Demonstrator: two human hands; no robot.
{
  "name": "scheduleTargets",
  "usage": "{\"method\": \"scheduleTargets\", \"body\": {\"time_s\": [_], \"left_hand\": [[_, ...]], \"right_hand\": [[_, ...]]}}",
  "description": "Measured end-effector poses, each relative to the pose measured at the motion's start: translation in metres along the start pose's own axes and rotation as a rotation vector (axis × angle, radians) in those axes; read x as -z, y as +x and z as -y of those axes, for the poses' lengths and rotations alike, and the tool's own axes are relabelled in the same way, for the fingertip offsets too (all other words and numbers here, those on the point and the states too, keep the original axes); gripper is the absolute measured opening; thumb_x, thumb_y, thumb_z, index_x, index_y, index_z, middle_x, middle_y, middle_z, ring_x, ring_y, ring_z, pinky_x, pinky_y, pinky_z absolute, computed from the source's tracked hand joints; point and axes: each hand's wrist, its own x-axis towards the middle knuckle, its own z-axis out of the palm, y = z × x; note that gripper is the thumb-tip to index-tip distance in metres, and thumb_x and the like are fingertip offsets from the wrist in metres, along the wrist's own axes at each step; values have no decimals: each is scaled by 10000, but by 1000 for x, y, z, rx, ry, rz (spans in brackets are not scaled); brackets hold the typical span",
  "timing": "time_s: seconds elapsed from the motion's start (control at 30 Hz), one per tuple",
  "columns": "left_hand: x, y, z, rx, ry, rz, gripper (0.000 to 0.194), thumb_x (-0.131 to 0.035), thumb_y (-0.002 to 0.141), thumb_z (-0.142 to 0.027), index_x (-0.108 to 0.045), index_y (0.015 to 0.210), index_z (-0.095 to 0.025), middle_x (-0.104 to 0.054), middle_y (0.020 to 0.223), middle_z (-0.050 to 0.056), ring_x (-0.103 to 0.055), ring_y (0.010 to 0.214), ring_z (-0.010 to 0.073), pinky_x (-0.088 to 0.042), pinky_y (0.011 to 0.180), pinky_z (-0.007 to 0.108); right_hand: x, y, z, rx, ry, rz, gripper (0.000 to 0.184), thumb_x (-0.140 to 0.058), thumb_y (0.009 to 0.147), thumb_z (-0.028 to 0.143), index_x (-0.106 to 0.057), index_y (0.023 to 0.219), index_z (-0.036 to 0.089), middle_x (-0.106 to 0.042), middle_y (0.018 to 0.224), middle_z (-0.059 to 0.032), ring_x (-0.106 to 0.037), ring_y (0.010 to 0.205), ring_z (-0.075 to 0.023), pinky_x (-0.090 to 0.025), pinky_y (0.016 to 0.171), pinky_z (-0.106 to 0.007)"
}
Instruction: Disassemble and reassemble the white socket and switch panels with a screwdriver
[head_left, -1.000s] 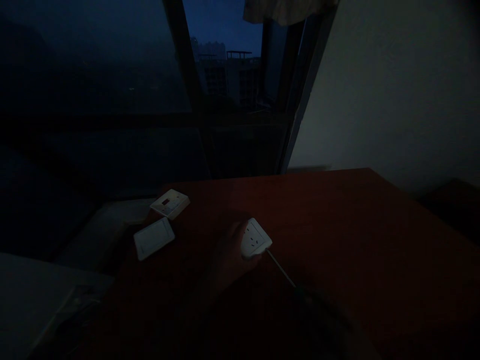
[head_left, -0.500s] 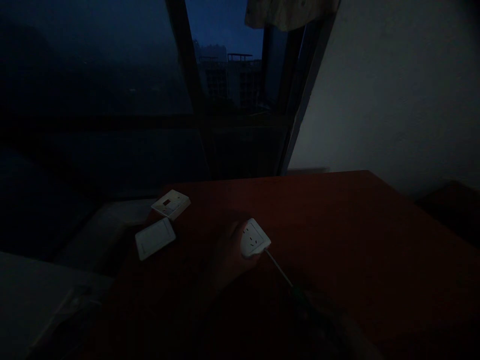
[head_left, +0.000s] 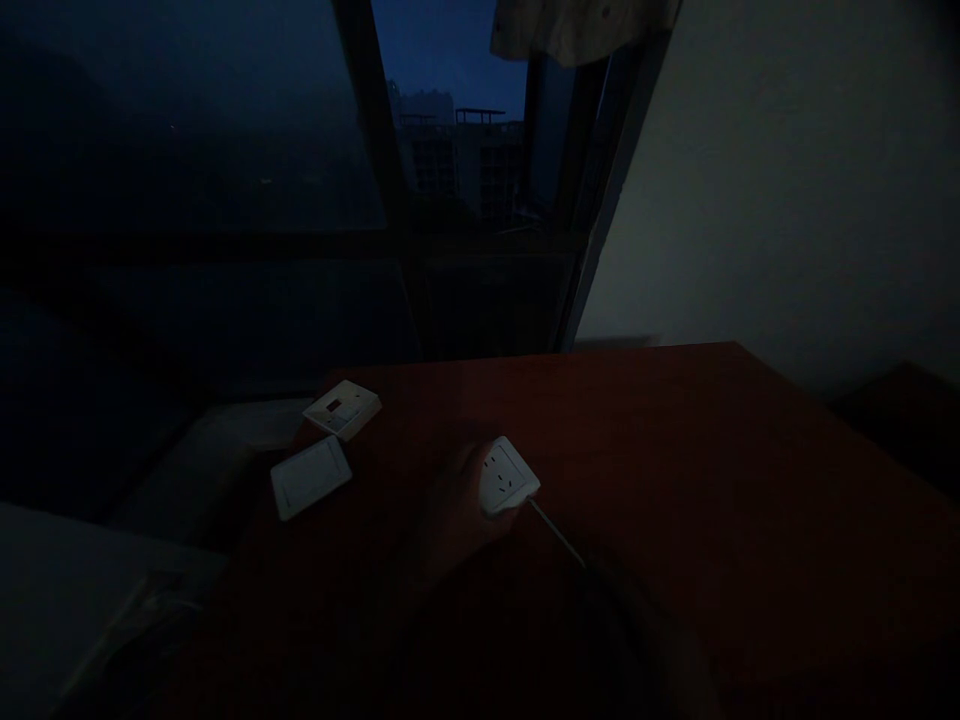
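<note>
My left hand [head_left: 466, 520] is closed round the left side of a white wall socket [head_left: 511, 480], thumb and fingers at its edges, its slotted face turned up. From the lower right a thin screwdriver [head_left: 556, 533] reaches up, its tip at the socket's near right corner. Whether the tip is in a slot or only against the edge I cannot tell. My right hand [head_left: 637, 620] is closed round the screwdriver's handle, almost lost in the dark. Left of my hands lie a white blank plate [head_left: 311, 478] and a white box-like plate with a small dark opening [head_left: 343, 408].
All of this is on a reddish-brown table [head_left: 660, 430]. Behind its far edge stands a dark-framed window [head_left: 397, 240]; a pale wall [head_left: 780, 180] rises at the right. The light is very dim, and the near part of the table is almost black.
My right hand and the screwdriver handle have shifted slightly and look darker now. The socket has moved a hair to the left in my left hand. The two plates lie unmoved.
</note>
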Motion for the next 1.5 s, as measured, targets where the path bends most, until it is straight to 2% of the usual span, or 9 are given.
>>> {"method": "scheduleTargets", "body": {"time_s": [0.17,0.3,0.53,0.77,0.87,1.07,1.27,1.4,1.5], "left_hand": [[1,0,-1,0,19,0,777,-717,702,-334,-348,1374,-205,-414,1401,110,-425,1271,294,-365,1068,438],[3,0,0,5,-3,4,774,-718,702,-336,-359,1378,-219,-431,1391,102,-433,1268,296,-373,1061,437],[-6,-7,-9,-42,-94,144,891,-761,659,-399,-312,1421,-285,-373,1448,57,-390,1302,288,-346,1087,412],[-8,-9,-14,-15,-193,183,927,-756,672,-363,-266,1453,-265,-304,1491,85,-337,1342,319,-323,1101,446],[1,-6,-11,-11,-203,106,884,-752,693,-329,-284,1439,-265,-323,1480,83,-333,1348,305,-322,1103,442],[19,3,13,78,-38,-215,684,-664,790,-283,-337,1390,-276,-426,1404,77,-400,1303,291,-349,1072,488],[22,9,34,-33,145,-182,619,-621,820,-248,-355,1378,-253,-379,1438,90,-342,1343,305,-307,1099,510],[20,8,26,-65,129,-239,486,-572,853,-231,-427,1317,-233,-421,1396,98,-375,1320,292,-334,1087,494],[12,-1,10,-34,36,-184,409,-547,886,-296,-463,1282,-237,-455,1365,86,-438,1273,263,-384,1058,452]], "right_hand": [[10,1,9,-135,391,165,500,-439,864,608,-715,1066,244,-752,935,-91,-714,834,-234,-589,663,-305],[12,-2,18,-157,466,241,564,-373,866,658,-730,998,241,-733,731,-84,-709,679,-223,-574,565,-297],[3,7,30,-148,304,118,473,-405,909,498,-615,1246,241,-646,1244,-84,-618,1110,-261,-505,926,-364],[20,17,13,-143,113,119,455,-389,910,421,-612,1244,208,-664,1214,-80,-634,1088,-255,-495,955,-378],[26,17,8,-196,109,101,451,-407,898,440,-639,1202,200,-685,1176,-82,-656,1048,-254,-522,915,-365],[24,19,8,-223,201,84,453,-432,890,457,-628,1215,209,-664,1216,-73,-627,1100,-251,-498,954,-368],[22,23,8,-281,288,72,470,-460,872,474,-612,1214,190,-634,1260,-91,-597,1143,-265,-484,968,-389],[19,22,3,-298,326,67,448,-483,851,488,-614,1160,191,-679,1178,-103,-646,1054,-265,-524,905,-376],[19,20,-4,-300,339,45,441,-508,827,471,-605,1156,194,-676,1183,-100,-642,1069,-259,-525,906,-358]]}}
